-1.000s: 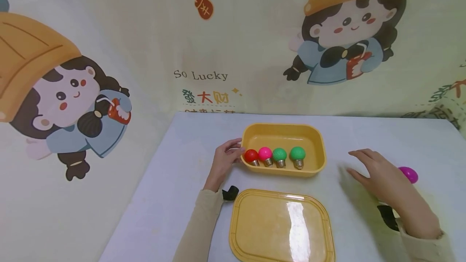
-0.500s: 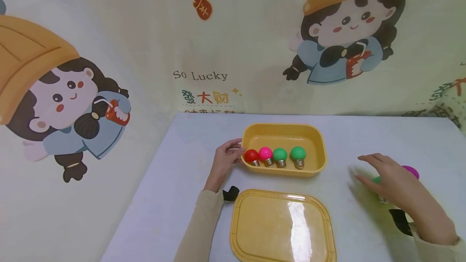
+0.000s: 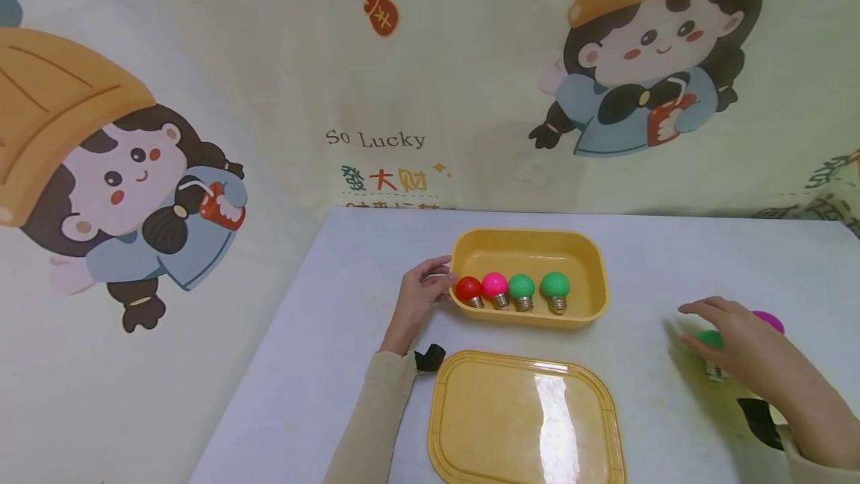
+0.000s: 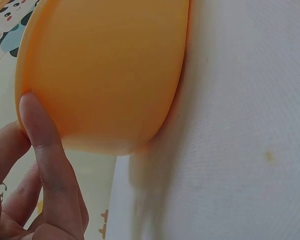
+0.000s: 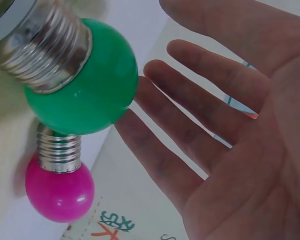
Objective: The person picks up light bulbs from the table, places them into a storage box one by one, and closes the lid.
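My left hand (image 3: pixel 419 297) holds the left end of a yellow plastic box (image 3: pixel 531 245); in the left wrist view one digit lies on the outer wall (image 4: pixel 110 75) and another meets the rim. Inside the box, a red bulb (image 3: pixel 468 288), a pink bulb (image 3: pixel 495 284) and two green bulbs (image 3: pixel 521 287) lie in a row with metal screw bases. My right hand (image 3: pixel 752 349) hovers at the right with fingers extended and spread. Beside it are a loose green bulb (image 5: pixel 105 80), partly hidden in the head view, and a magenta bulb (image 5: pixel 60 192). The right hand grips nothing.
A flat yellow lid (image 3: pixel 524 424) with a raised rim lies in front of the box. White cloth covers the table (image 3: pixel 322 320). Behind it hangs a wall sheet (image 3: pixel 269 58) printed with cartoon figures and lettering.
My right hand has moved right and toward me, away from the box, and the loose green bulb has come into sight beneath it. The left hand stays at the box.
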The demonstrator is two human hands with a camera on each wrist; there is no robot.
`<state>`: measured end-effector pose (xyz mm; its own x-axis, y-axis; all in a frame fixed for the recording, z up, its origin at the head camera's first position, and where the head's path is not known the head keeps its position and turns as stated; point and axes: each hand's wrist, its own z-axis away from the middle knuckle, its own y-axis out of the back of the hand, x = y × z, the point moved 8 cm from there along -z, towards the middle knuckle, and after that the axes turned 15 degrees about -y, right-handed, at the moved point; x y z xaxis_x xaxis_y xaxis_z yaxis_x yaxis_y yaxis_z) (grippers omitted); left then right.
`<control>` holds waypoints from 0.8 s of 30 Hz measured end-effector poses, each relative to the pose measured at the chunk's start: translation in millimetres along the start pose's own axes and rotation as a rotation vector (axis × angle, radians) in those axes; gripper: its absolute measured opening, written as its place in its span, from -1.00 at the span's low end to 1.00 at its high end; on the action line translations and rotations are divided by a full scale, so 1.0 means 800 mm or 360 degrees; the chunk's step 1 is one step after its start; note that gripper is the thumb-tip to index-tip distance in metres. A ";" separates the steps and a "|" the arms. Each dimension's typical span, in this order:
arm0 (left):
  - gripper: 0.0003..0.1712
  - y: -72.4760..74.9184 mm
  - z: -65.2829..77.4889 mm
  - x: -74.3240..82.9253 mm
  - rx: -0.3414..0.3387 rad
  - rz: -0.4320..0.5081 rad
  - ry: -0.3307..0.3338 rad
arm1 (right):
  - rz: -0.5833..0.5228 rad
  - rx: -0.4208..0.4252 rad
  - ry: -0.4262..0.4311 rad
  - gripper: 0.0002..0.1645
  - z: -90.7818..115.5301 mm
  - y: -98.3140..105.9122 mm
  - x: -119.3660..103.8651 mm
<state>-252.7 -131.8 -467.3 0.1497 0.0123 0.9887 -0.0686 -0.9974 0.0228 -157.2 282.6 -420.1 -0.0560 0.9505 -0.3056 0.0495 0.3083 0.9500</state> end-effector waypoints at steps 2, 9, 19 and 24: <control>-0.55 0.000 0.001 0.000 -0.0003 -0.0012 0.0004 | 0.0004 -0.0004 -0.0004 -0.53 0.001 -0.001 0.002; -0.51 0.000 -0.001 -0.004 -0.0020 -0.0033 0.0042 | 0.0015 0.0003 -0.0004 -0.54 0.003 -0.002 0.009; -0.50 -0.005 0.005 0.030 -0.0072 -0.0051 0.0052 | 0.0027 -0.0212 -0.0137 -0.56 -0.002 -0.013 0.028; -0.51 -0.007 0.011 0.039 -0.0069 -0.0045 0.0048 | 0.0029 -0.0218 -0.0114 -0.62 -0.002 -0.015 0.029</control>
<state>-239.2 -126.4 -437.6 0.1224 0.0434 0.9915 -0.1075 -0.9926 0.0567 -160.6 301.3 -438.3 0.0153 0.9577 -0.2874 -0.0872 0.2876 0.9538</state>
